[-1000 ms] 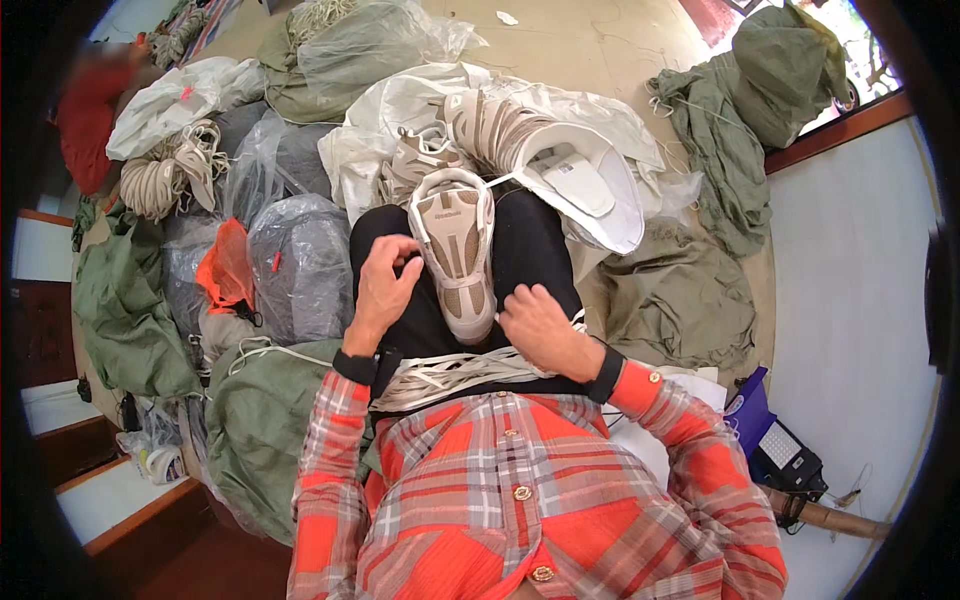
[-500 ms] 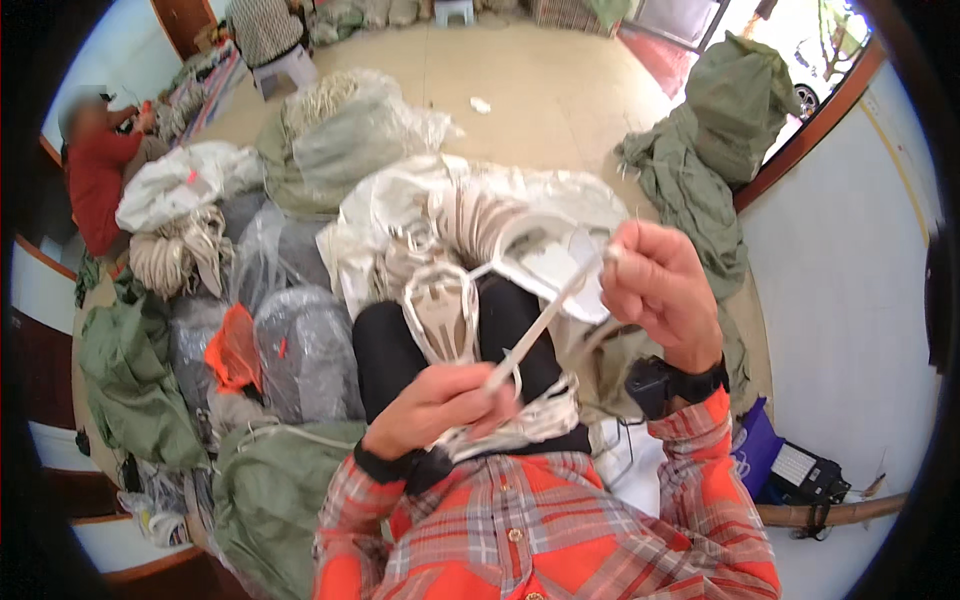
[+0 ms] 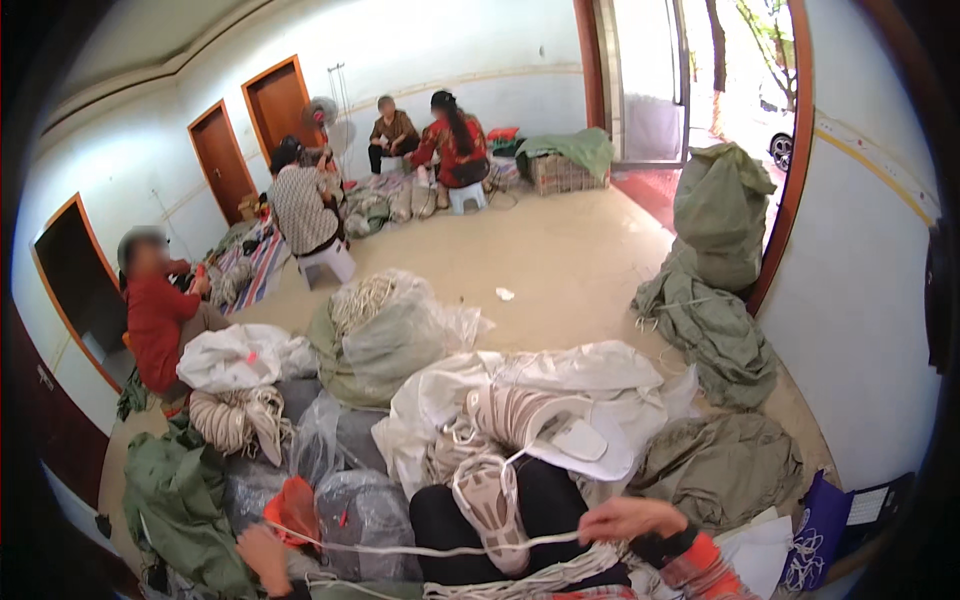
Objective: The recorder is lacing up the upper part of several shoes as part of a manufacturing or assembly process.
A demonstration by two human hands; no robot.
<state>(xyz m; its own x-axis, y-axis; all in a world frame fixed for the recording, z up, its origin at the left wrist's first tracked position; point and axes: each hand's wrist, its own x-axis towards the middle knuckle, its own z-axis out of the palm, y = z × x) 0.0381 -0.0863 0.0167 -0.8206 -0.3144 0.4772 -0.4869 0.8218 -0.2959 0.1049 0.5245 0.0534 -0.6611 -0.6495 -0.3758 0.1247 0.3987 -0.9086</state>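
A long white shoelace runs sideways across my lap, sagging slightly between my hands. My right hand pinches it at the right, fingers closed. My left hand has the lace at its fingertips, low at the left, near an orange mesh piece. Between my knees lies a beige shoe upper with white lacing, its toe toward me; the lace passes over its near end. More white laces lie bunched on my lap. Beyond my knees, a row of nested beige uppers ends in a white-lined one.
White sacking lies under the uppers. Plastic-wrapped grey bundles and a green sack are at left. Green sacks stand by the doorway at right. A person in red sits at left; several others sit farther back.
The view has tipped upward, bringing in the far room. My hands have moved wide apart, and the lace, earlier a short slanting length, now stretches sideways between them.
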